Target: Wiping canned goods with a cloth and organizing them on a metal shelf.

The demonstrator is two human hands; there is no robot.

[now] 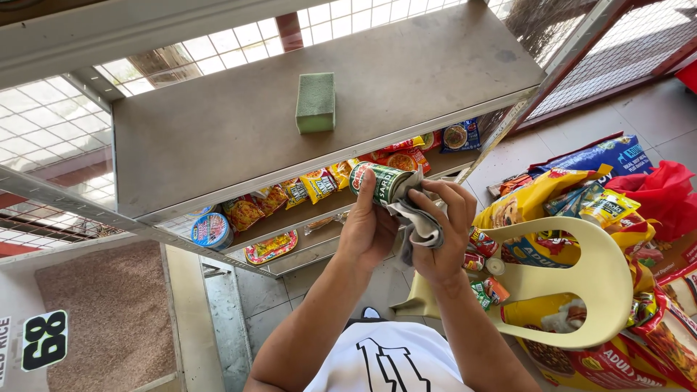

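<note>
Can in both hands (cloth wrapped), beyond shelf edge.

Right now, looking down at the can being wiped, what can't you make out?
- Can: its far side and base, hidden by the left hand and grey cloth in the right hand.
- Lower shelf packets: mostly covered by the top shelf.
- Bags under the plastic chair: partly hidden, cut by the right edge.

Green labelled can held in front of the shelf edge; row of yellow-red snack packets on the lower shelf, round blue tin at its left end. Big yellow and blue bags heaped behind the chair at right; black-and-white number sign bottom left.
</note>
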